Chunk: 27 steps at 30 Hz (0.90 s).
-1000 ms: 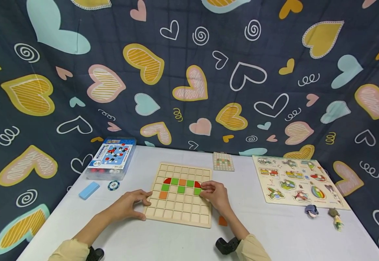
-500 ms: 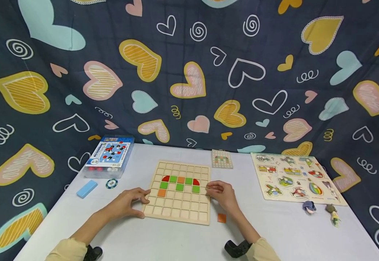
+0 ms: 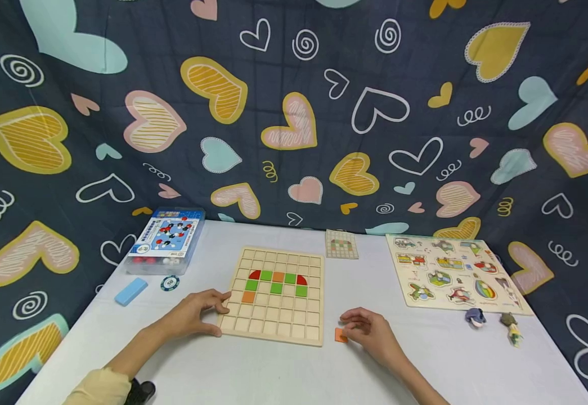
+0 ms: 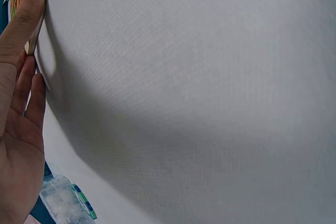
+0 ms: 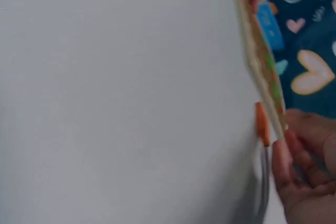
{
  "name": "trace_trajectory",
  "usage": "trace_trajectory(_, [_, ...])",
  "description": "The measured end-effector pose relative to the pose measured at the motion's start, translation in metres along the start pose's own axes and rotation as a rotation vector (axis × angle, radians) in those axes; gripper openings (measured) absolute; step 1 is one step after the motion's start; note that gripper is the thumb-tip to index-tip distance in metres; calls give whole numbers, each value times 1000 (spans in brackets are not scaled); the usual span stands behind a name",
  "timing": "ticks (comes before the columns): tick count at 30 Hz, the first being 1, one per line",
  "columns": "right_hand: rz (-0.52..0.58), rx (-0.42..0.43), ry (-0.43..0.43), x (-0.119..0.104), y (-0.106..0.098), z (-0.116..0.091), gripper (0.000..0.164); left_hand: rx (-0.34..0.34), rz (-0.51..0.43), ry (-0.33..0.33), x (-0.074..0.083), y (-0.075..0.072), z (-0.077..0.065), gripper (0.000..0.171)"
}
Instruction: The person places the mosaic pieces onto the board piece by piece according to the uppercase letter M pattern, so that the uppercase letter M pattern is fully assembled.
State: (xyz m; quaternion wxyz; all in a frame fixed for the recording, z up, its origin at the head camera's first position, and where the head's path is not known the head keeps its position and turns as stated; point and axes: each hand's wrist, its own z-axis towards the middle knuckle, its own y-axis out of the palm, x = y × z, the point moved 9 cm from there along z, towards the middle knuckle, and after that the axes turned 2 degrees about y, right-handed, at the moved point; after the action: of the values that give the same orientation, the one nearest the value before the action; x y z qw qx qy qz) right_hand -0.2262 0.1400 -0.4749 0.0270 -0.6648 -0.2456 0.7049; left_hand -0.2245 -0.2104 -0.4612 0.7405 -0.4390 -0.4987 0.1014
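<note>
A square wooden grid board (image 3: pixel 277 322) lies mid-table with red, green and orange tiles (image 3: pixel 278 276) in some cells. My left hand (image 3: pixel 191 315) rests at its left edge, thumb by the near corner and fingertips higher up. In the left wrist view the thumb (image 4: pixel 20 20) and fingers touch the board's rim. My right hand (image 3: pixel 373 336) is right of the board, over a loose orange square tile (image 3: pixel 340 334), its fingers loosely bent. The hand partly covers the tile. In the blurred right wrist view the orange tile (image 5: pixel 262 124) stands close to the fingertips.
Behind the board lies a small pattern card (image 3: pixel 341 244). At left are a clear-sided box (image 3: pixel 164 241), a blue block (image 3: pixel 131 291) and a round chip (image 3: pixel 170 283). A picture puzzle board (image 3: pixel 456 275) and two small figures (image 3: pixel 475 317) occupy the right.
My right hand has left the board's right edge and moved toward me, down over the loose orange tile. My left hand keeps its place at the board. The head view has shifted slightly.
</note>
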Motion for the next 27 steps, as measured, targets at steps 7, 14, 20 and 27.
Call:
trace_trajectory(7, [-49,-40,-109,-5,11,-17,32,-7,13,-12,-2,0,1,35])
trace_trajectory(14, [-122,46,-128,-5,6,-22,39,-20,0,-35,-3,2,2,35])
trace_trajectory(20, [-106,79,-94,3,1,-21,42,-14,-3,-46,-2,0,2,34])
trace_trajectory(27, [-88,99,-149,3,1,-21,36,-25,-21,-52,-3,1,2,34])
